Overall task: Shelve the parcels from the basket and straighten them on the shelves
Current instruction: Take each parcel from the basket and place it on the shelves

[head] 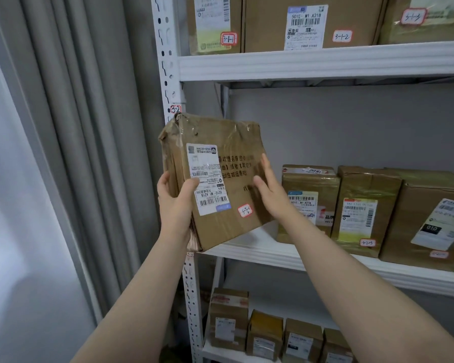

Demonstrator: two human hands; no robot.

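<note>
Left hand (174,199) clasps the parcel (220,142); right hand (270,191), fingers straight, touches its face, seemingly over the shelf's (273,254) left end.

**White rack, three loaded shelves**

A white metal rack (165,61) carried three shelves. The top shelf (299,64) held box 3-1-1 (212,22), box 3-1-2 (268,22) and box 3-1-3 (425,19) side by side. On the middle shelf (286,255), three taped boxes (362,210) stood touching, toward the right. The bottom shelf (220,353) bore four small boxes (302,339) in a row.
</note>
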